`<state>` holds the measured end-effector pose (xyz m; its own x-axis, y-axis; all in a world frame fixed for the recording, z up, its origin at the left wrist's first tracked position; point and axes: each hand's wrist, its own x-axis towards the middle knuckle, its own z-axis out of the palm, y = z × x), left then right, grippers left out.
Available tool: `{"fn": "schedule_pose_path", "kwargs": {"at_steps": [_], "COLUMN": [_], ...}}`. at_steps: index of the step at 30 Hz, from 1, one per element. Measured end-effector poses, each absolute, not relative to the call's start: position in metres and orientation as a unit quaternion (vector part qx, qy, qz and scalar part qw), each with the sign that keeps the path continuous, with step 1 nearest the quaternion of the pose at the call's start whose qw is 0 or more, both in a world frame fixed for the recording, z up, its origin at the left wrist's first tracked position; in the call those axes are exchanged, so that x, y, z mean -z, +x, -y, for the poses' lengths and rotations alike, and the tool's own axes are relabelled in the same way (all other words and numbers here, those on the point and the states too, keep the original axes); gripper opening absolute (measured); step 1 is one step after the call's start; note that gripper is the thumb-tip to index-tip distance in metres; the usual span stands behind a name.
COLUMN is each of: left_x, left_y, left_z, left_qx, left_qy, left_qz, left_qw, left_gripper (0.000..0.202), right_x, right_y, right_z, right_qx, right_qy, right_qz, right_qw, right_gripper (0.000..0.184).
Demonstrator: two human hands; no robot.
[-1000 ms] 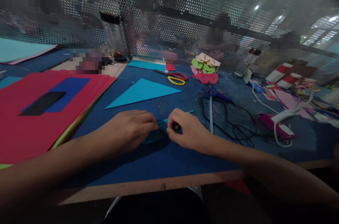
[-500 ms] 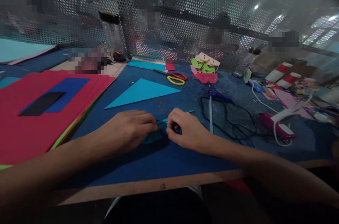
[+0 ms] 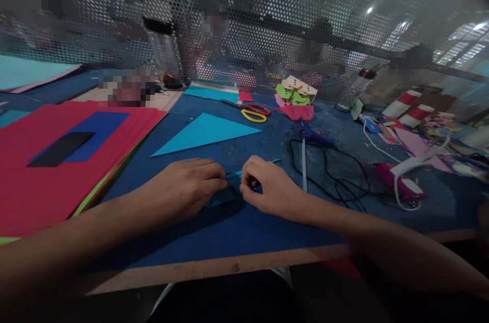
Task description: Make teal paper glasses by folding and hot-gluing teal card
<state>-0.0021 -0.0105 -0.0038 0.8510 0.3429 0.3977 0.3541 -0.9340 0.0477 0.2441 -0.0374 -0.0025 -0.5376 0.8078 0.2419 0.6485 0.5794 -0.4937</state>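
My left hand (image 3: 185,188) and my right hand (image 3: 269,186) rest on the blue tabletop (image 3: 244,226), both curled and pinching a small piece of light blue paper (image 3: 234,180) between them. The paper is folded into a narrow strip whose tip pokes out past my right hand. Most of it is hidden under my fingers. A light blue paper triangle (image 3: 206,132) lies flat just beyond my hands.
A stack of red paper (image 3: 69,170) with blue and black pieces lies left. Scissors (image 3: 250,110) with red and yellow handles, paper cut-outs (image 3: 296,96), a glue gun (image 3: 315,137) with black cable, a pink tool (image 3: 399,183) and red-white cups (image 3: 405,104) sit beyond. A perforated metal screen (image 3: 244,17) backs the table.
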Motion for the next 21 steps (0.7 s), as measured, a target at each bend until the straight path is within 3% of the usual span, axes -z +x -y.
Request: {"fn": "schedule_pose_path", "kwargs": {"at_steps": [21], "left_x": [0.0028], "left_y": [0.0001], "left_z": [0.0127], "left_qx": [0.183], "left_qy": [-0.965], "left_qz": [0.183], "left_qw": [0.037], "left_gripper": [0.029], "right_x": [0.0022], "right_y": [0.2438], "right_z": [0.0376], "right_qx": [-0.173], "right_qy": [-0.423], "right_qz": [0.861], "right_qw": [0.221], "right_gripper": [0.009]}}
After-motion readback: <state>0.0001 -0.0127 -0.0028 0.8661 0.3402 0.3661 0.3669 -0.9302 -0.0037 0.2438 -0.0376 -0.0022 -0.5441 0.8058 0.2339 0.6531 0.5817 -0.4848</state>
